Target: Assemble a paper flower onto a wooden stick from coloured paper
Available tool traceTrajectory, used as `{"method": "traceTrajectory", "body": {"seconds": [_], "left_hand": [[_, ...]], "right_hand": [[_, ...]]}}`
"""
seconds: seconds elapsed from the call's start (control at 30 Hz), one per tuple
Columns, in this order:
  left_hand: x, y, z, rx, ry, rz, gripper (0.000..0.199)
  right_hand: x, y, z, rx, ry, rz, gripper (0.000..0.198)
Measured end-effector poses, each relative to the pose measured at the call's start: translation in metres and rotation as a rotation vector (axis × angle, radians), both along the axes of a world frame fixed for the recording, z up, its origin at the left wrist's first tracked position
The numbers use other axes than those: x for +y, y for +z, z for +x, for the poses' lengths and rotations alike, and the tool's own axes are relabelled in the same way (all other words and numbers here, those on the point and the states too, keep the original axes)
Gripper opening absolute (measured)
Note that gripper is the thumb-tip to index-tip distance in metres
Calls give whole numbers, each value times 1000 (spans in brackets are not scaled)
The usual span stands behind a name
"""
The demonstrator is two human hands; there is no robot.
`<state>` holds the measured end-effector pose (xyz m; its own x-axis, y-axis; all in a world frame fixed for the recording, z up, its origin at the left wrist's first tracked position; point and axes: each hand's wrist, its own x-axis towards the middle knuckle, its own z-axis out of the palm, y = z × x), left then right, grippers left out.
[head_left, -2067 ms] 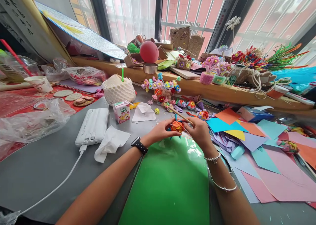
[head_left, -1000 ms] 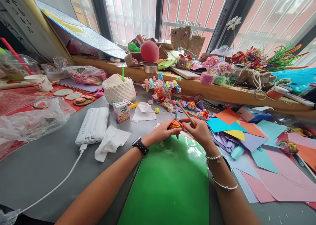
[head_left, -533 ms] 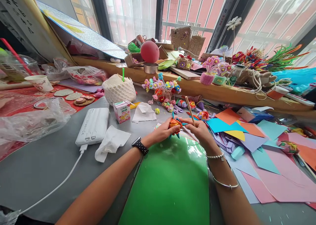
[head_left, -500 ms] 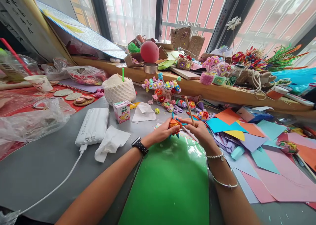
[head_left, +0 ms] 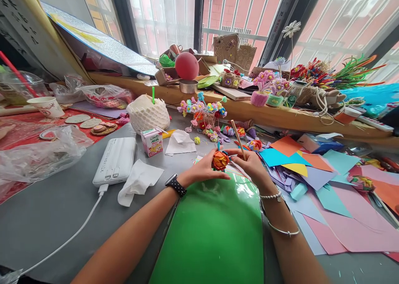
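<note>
A folded-paper flower [head_left: 220, 161], orange with blue points round it, is held upright over the far end of a glossy green board [head_left: 215, 230]. My left hand [head_left: 204, 167] cups the flower from the left; its fingers are partly hidden behind it and its thumb is stretched out below. Against the flower's right side are the fingertips of my right hand [head_left: 249, 163]. That hand also grips a thin wooden stick [head_left: 238, 138], which slants up and away between its fingers. What the far end of the stick is cannot be made out.
Coloured paper sheets [head_left: 343, 217] and purple strips spread on the right. Leftward lie a white power bank [head_left: 115, 161] with a cable, tissues [head_left: 140, 180], a drink carton [head_left: 151, 142] and a netted coconut [head_left: 148, 115]. Behind stand fuzzy flowers [head_left: 204, 109] before a crowded sill.
My left thumb has come off the front of the flower and dropped below it. The orange face of the flower now shows more fully. My right hand keeps the stick.
</note>
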<state>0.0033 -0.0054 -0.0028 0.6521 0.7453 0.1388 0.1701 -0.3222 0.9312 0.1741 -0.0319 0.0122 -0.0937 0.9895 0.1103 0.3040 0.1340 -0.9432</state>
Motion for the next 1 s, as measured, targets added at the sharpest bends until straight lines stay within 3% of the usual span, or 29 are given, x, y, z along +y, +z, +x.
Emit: {"method": "traceTrajectory", "body": {"seconds": [0.1,0.27,0.37,0.57,1.0], "left_hand": [[3,-5,2,-57,87,76,87],[7,-9,2,-179,139,124,70],[7,-8,2,-170,143,176,61],[6,-8,3,-127,183,289,62],[3,-2,0,-120,159,260,60]], "right_hand": [[2,-2,0,-5,-29,18,28],[1,-1,1,38,-89,45,32],[-1,2,-1,65,-106,26,35],[-2,3,-5,85,-104,30,36],[0,-1,-3,275,-47,-53,31]]}}
